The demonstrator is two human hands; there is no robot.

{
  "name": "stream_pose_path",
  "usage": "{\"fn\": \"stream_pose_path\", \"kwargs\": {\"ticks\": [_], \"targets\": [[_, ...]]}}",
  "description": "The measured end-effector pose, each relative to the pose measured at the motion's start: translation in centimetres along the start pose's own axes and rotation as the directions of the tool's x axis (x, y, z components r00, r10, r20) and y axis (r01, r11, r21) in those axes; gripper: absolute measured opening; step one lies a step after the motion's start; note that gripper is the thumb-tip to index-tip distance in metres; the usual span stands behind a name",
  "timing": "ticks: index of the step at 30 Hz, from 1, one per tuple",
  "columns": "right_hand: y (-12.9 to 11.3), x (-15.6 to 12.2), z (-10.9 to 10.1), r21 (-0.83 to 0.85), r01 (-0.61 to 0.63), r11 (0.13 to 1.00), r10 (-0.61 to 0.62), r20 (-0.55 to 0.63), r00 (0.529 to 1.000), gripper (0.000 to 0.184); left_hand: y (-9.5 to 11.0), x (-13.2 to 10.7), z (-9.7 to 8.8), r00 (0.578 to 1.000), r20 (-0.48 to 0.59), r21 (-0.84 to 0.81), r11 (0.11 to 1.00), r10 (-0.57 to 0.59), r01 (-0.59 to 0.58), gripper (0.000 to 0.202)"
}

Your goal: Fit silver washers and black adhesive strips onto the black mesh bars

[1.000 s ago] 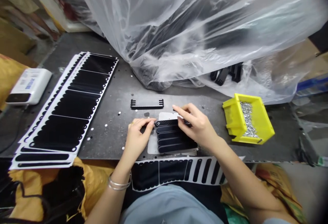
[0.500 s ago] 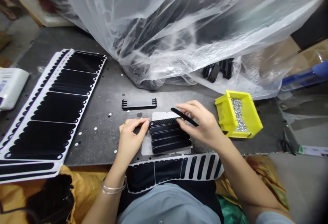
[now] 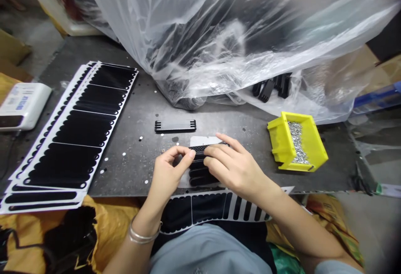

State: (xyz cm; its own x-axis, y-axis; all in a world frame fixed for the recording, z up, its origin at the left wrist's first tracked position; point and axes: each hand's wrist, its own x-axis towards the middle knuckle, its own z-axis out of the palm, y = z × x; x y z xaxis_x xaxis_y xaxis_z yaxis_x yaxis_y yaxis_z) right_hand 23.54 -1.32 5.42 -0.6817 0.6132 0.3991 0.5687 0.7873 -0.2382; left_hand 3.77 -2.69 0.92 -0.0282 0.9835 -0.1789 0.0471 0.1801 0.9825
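A pale jig plate [image 3: 205,140] on the dark table carries a row of black oblong strips [image 3: 199,174]. My left hand [image 3: 167,174] curls at their left end, thumb and forefinger pinching the tip of the top mesh-textured strip [image 3: 198,148]. My right hand [image 3: 233,167] lies over the strips with its fingers stretched flat and pointing left, pressing on them. Whatever is under those fingers is hidden. A sheet of black oblong stickers [image 3: 203,209] rests on my lap at the table's near edge.
A loose black part with comb ends [image 3: 175,125] lies behind the jig. A yellow bin [image 3: 280,140] of small screws stands at right. Stacked sticker sheets [image 3: 81,132] fill the left, by a white device [image 3: 23,107]. A big clear plastic bag [image 3: 234,36] covers the back.
My right hand held a thin black strip raised over the jig; now it has come down flat on the strips and that strip is out of sight. My left fingers shifted right onto the top strip's end.
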Motion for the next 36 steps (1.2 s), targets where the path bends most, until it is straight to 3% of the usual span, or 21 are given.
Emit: {"fn": "stream_pose_path", "kwargs": {"ticks": [3, 6, 10, 13, 16, 18, 20, 22, 26, 36], "targets": [[-0.7, -0.4, -0.5, -0.011, -0.026, 1.0, 0.026, -0.014, 1.0, 0.022, 0.0, -0.5, 0.0, 0.991, 0.021, -0.197, 0.971, -0.134, 0.136, 0.025], [-0.9, -0.7, -0.9, 0.018, -0.001, 1.0, 0.002, -0.055, 0.999, 0.029, 0.4, -1.4, 0.0, 0.972, 0.061, -0.293, 0.927, -0.225, 0.233, 0.03], [-0.4, -1.2, -1.0, 0.113, 0.131, 0.985, -0.119, -0.101, 0.988, 0.033, 0.6, -2.1, -0.1, 0.95, 0.149, -0.396, 0.863, -0.275, 0.312, 0.028], [-0.3, -1.8, -0.5, 0.086, 0.116, 0.989, -0.104, -0.138, 0.985, 0.033, 0.3, -2.4, -0.2, 0.934, 0.212, -0.407, 0.843, -0.286, 0.351, 0.027], [0.1, -2.1, 0.3, 0.1, 0.051, 0.994, -0.032, -0.179, 0.983, 0.033, -0.1, -2.4, -0.5, 0.959, 0.177, -0.278, 0.924, -0.22, 0.263, 0.025], [0.8, -2.0, 1.3, 0.177, -0.015, 0.984, 0.044, -0.161, 0.986, 0.03, -0.5, -2.1, -0.8, 0.997, 0.052, -0.034, 0.998, -0.058, 0.06, 0.025], [1.9, -1.7, 2.6, 0.278, -0.091, 0.956, 0.131, -0.127, 0.983, 0.025, -1.0, -1.6, -0.9, 0.984, -0.075, 0.272, 0.953, 0.16, -0.134, 0.026], [3.0, -1.4, 4.0, 0.355, -0.141, 0.924, 0.185, -0.093, 0.978, 0.019, -1.6, -0.9, -1.0, 0.952, -0.118, 0.465, 0.863, 0.283, -0.199, 0.029], [4.1, -0.9, 5.5, 0.409, -0.158, 0.899, 0.19, -0.037, 0.981, 0.016, -2.6, 0.4, -0.8, 0.969, -0.063, 0.544, 0.822, 0.237, -0.166, 0.026], [4.1, -0.4, 5.0, 0.396, -0.179, 0.901, 0.172, 0.053, 0.984, 0.017, -2.5, 1.7, -0.7, 0.987, -0.071, 0.491, 0.866, 0.146, -0.093, 0.015]]}}
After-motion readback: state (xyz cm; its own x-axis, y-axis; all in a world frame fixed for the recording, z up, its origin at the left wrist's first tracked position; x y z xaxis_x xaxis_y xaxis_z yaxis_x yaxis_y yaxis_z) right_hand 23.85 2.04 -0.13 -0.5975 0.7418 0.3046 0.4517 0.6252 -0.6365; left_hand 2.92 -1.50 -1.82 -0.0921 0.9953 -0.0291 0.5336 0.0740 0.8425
